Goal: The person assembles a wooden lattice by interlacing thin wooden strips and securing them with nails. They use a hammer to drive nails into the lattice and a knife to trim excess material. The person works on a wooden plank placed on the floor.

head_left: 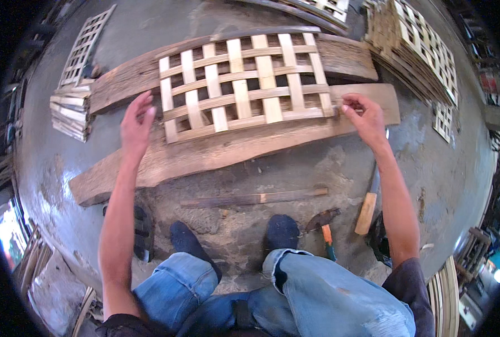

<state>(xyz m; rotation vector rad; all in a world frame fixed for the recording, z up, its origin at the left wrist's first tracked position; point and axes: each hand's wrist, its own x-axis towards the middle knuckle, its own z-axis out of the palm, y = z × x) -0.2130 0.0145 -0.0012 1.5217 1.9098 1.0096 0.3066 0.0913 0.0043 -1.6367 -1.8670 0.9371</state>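
Note:
A woven lattice panel [240, 84] of pale flat wooden strips lies across two rough brown planks, the far plank [348, 59] and the near plank [205, 154]. Off the panel's left edge, my left hand [137, 121] hangs in the air with loosely bent fingers and nothing in it. My right hand [365, 115] hovers by the panel's lower right corner, its thumb and fingers curved and apart. I see nothing held there, and whether a fingertip touches the corner strip I cannot tell.
On the floor near my feet lie a dark thin strip [255, 198], a hammer [325, 227] and a wooden-handled blade [368, 208]. Stacked lattice panels [412, 50] stand at the far right. A strip bundle [70, 109] lies at left below another lattice panel [87, 45].

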